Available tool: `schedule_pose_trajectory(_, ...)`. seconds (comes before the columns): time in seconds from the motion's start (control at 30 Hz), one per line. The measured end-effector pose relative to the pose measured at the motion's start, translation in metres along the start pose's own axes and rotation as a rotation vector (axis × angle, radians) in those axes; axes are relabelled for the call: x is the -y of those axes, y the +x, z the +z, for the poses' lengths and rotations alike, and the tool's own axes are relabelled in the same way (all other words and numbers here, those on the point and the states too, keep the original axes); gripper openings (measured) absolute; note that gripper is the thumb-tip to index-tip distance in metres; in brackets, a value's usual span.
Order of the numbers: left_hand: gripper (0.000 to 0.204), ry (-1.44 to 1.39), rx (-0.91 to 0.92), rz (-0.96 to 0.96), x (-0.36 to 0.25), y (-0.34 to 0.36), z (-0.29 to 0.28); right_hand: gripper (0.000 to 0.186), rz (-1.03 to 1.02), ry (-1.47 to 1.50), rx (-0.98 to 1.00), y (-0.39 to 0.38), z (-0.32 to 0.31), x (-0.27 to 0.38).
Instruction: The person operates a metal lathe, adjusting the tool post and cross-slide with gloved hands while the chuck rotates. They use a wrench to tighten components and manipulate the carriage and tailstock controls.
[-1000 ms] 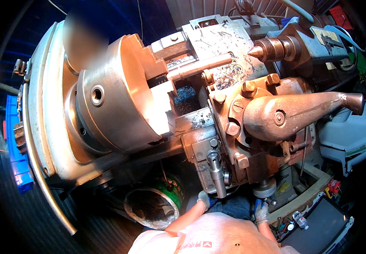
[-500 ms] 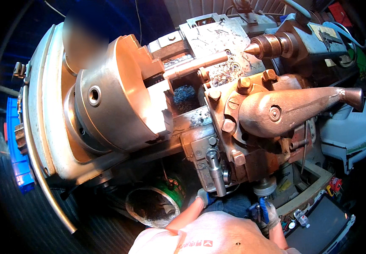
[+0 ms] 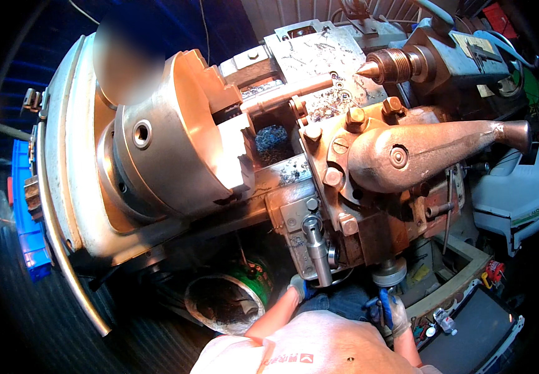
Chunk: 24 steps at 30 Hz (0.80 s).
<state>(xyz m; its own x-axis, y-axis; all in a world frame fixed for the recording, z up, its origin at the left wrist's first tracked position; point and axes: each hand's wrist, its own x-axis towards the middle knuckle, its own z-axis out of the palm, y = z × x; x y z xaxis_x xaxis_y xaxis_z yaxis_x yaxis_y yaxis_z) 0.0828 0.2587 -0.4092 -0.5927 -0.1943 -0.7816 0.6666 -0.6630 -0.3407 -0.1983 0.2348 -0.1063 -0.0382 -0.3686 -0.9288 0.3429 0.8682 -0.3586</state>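
Left hand (image 3: pixel 300 287): gloved, fingers partly hidden; I can't make out its grip.
Right hand (image 3: pixel 395 311): gloved, fingers half bent; I can't tell whether it holds anything.
Round dial (image 3: pixel 390 274): just beyond the right hand.
Steel lever (image 3: pixel 319 258): just beyond the left hand, slightly rightward.
Chuck (image 3: pixel 169 149): well beyond the left hand, leftward.

Blue plastic crate (image 3: pixel 30 232) at left, green-sided bucket (image 3: pixel 261 287), white casing (image 3: pixel 509 194) at right

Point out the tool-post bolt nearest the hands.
The lowest tool-post bolt in the picture; the other bolts sit higher, farther from the left hand and right hand.
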Motion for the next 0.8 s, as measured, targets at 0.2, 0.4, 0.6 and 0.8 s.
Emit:
schedule_pose_trajectory(0.2,0.031,0.159,0.153,0.037,-0.002,-0.006,0.009,0.044,-0.208,-0.470,-0.163,0.001,-0.013,-0.022)
schedule_pose_trajectory(0.4,0.040,0.934,0.316,0.253,-0.004,0.022,-0.046,0.075,-0.618,-1.045,-0.697,-0.008,0.022,-0.030)
schedule_pose_trajectory(0.6,0.044,0.852,0.228,0.228,-0.005,-0.026,0.013,0.047,-0.238,-0.635,-0.045,-0.010,-0.031,0.036)
schedule_pose_trajectory(0.8,0.050,1.935,-0.052,0.782,-0.006,-0.040,0.002,0.053,-0.044,-0.311,0.403,0.004,-0.061,0.081)
